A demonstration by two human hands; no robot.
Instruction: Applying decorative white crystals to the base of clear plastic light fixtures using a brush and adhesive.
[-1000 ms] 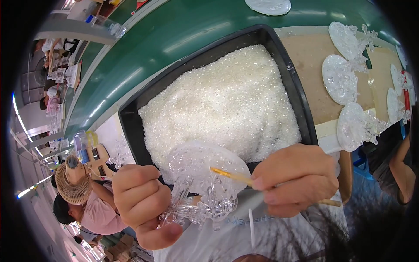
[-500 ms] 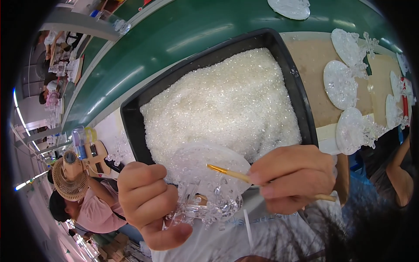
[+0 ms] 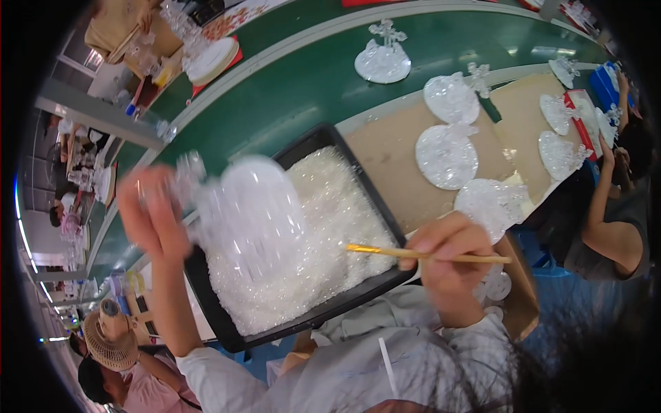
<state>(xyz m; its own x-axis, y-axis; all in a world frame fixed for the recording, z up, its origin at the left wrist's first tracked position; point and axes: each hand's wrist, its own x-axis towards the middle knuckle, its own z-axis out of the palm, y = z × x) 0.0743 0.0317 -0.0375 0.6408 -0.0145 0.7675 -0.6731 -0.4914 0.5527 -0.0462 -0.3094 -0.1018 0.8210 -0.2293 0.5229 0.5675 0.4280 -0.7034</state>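
My left hand [image 3: 155, 213], blurred by motion, is closed on the clear part of a transparent ornament with a round white base [image 3: 258, 206]. The ornament is tilted over the left part of a black tray [image 3: 377, 196], its base toward the right. Glittering white granules [image 3: 337, 199] fill the tray in a heap. In my right hand [image 3: 451, 258] is a thin paintbrush [image 3: 375, 250] with a pale wooden handle. Its bristle end points left, above the tray's right edge. Motion smears the ornament's finer details.
Several similar round-based ornaments [image 3: 446, 157] lie on brown cardboard [image 3: 385, 151] to the right. Another ornament [image 3: 383, 63] rests on the green table [image 3: 275, 103] beyond. A fan [image 3: 110, 334] and a person in pink are at lower left; another person [image 3: 613, 234] sits at right.
My left hand has lifted the ornament up and left, from the tray's near edge to over its left part. My right hand still holds the paintbrush. The view has shifted toward the right.
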